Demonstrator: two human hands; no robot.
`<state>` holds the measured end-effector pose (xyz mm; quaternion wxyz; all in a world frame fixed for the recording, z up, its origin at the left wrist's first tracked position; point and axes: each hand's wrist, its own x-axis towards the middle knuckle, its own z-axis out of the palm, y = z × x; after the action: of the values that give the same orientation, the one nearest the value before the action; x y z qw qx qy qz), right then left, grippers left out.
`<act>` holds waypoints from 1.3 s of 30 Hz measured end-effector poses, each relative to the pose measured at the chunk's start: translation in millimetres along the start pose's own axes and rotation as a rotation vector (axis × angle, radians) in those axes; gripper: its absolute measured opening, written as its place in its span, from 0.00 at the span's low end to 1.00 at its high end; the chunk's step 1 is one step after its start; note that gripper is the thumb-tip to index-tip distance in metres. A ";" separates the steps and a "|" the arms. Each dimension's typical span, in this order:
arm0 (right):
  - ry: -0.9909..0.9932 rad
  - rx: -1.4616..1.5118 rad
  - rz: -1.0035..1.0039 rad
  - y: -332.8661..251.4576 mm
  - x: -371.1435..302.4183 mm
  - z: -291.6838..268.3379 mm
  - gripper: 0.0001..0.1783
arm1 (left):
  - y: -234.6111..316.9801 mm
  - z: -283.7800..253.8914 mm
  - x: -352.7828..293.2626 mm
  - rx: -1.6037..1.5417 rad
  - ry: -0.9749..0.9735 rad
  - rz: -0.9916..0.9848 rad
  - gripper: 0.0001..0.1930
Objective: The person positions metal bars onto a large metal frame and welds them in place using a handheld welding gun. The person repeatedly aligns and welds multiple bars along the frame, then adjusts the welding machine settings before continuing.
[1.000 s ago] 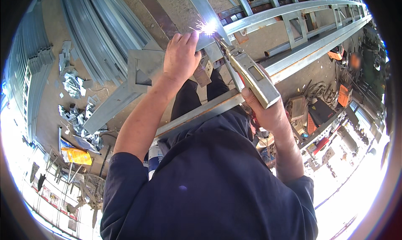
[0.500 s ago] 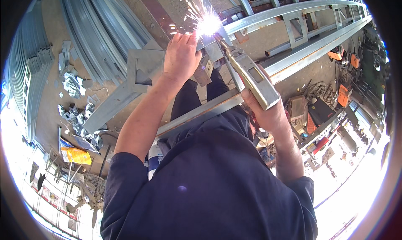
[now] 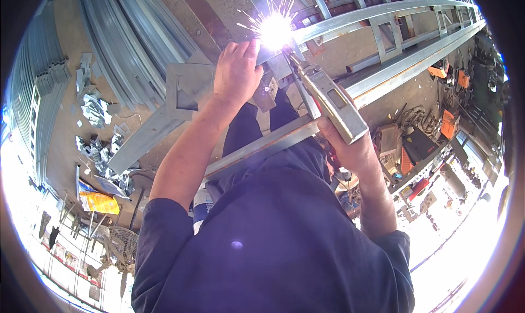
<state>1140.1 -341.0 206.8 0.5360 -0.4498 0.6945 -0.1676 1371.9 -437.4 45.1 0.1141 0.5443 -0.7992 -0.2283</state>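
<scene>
Yellow bag [image 3: 100,203], torch [image 3: 331,97] in right grip [image 3: 353,151]

White-violet glare [image 3: 275,32], grey torch [image 3: 334,101], dark navy shirt [image 3: 279,225], rust-brown bar [image 3: 203,13]

Your head camera, the left one of a side-by-side pair, looks steeply down and forward from above you. Your shirt [image 3: 273,231] is close below it, filling the lower middle. Your left hand [image 3: 237,75] and right hand [image 3: 355,153] lie farther off, seen from above in the upper half. Beyond them the wide view takes in the floor [image 3: 61,127], long metal bars [image 3: 131,39] at left and a metal frame [image 3: 377,11] at upper right, bending toward the rim. Both lower sides are so bright you can hardly judge their depth.
</scene>
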 end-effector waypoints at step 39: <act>0.012 -0.018 0.007 10.1 -14.9 -1.0 0.38 | 1.2 1.4 0.0 -0.012 0.032 -0.009 0.27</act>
<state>1135.0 -323.8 208.8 0.5283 -0.4512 0.7008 -0.1618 1370.3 -436.7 44.4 0.1290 0.5507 -0.7935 -0.2247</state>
